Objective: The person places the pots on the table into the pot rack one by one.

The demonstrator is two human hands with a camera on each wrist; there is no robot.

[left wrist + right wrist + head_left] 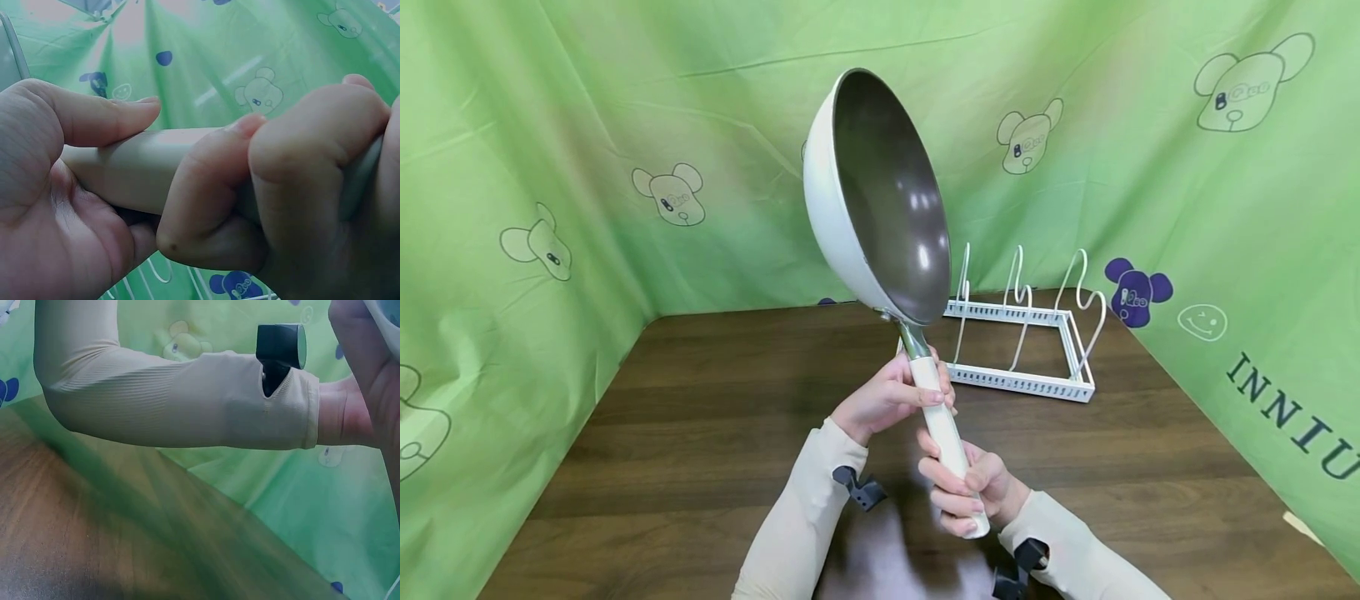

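Observation:
A deep white frying pan (pixel 891 200) with a dark grey inside is held up over the table, its bowl tilted on edge and its opening turned to the right. My left hand (pixel 898 396) grips the upper part of the white handle (pixel 951 450), just below the metal neck. Lower down, my right hand (pixel 966 487) has its fingers curled round the handle's end. In the left wrist view, thumb and curled fingers close about the pale handle (pixel 147 172). The right wrist view mostly shows a sleeved forearm (pixel 187 400); what the right hand grips there is barely visible.
Behind the pan, a white wire rack (pixel 1018 382) with several upright loops stands on the brown wooden table (pixel 700 433). A green printed cloth (pixel 737 150) encloses the back and sides. Each sleeve carries a black wrist mount (pixel 859 490).

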